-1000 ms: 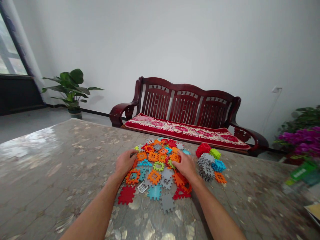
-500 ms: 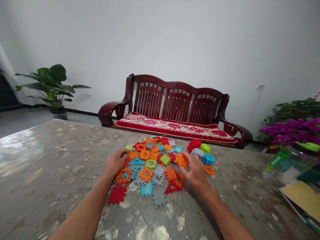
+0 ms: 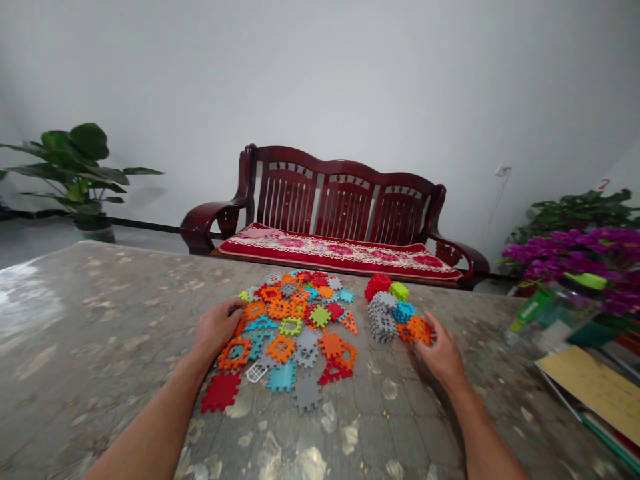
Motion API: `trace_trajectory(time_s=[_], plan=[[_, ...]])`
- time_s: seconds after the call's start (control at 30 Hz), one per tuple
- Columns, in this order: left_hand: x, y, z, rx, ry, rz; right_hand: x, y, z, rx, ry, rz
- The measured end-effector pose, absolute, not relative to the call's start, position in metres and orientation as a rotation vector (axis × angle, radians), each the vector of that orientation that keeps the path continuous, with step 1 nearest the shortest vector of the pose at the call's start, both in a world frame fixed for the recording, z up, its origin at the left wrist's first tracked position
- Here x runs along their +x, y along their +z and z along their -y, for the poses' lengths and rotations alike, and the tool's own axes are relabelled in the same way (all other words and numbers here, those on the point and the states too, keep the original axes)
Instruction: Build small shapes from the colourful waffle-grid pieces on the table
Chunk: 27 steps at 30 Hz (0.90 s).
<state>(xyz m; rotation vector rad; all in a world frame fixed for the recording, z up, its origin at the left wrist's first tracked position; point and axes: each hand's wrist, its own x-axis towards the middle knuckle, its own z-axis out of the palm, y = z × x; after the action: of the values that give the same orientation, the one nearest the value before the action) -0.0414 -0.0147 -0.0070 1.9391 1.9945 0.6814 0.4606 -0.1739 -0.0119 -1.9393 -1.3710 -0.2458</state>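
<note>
In the head view, a loose heap of flat, notched plastic pieces [image 3: 290, 327] in orange, red, light blue, lime green, grey and white lies on the grey-brown patterned table [image 3: 390, 427]. Taking that heap as the dial's centre, with 12 o'clock away from the person, a plain red square piece [image 3: 221, 391] lies between 7 and 8 o'clock on its rim, and a plain grey square piece [image 3: 307, 393] at 6.

The left hand [image 3: 217, 327] is at 9 o'clock, its fingertips at the heap's edge; whether its grip is closed on anything, I cannot tell. The right hand [image 3: 444, 353] is at 3 o'clock, thumb and fingers clamped on an orange notched piece [image 3: 421, 330]. That piece overlaps another orange piece [image 3: 404, 332] in view; contact between them cannot be made out. Near it, between 2 and 3 o'clock, stand grey [image 3: 383, 327], red [image 3: 377, 287], lime green [image 3: 399, 291] and blue [image 3: 404, 311] stacks.

Further out at 3 o'clock is a transparent bottle with a lime green lid [image 3: 575, 303], its contents unclear. At 10 o'clock, beyond the table, a dark round pot [image 3: 95, 232] holds a broad-leaved green plant [image 3: 87, 143].
</note>
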Motion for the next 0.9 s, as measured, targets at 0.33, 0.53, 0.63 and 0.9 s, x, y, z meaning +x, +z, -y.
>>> trace_trajectory(time_s=[0.33, 0.53, 0.63, 0.9], plan=[[-0.045, -0.013, 0.010, 1.964, 0.695, -1.973, 0.467, -0.028, 0.164, -1.867, -0.212, 1.567], [-0.046, -0.018, 0.007, 1.961, 0.716, -1.987, 0.464, -0.033, 0.167, -2.004, -0.217, 1.463], [-0.047, -0.020, 0.006, 1.961, 0.717, -1.978, 0.455, -0.029, 0.170, -2.175, -0.225, 1.375], [-0.046, -0.019, 0.007, 1.959, 0.700, -1.973, 0.435, -0.019, 0.170, -2.354, -0.278, 1.344]])
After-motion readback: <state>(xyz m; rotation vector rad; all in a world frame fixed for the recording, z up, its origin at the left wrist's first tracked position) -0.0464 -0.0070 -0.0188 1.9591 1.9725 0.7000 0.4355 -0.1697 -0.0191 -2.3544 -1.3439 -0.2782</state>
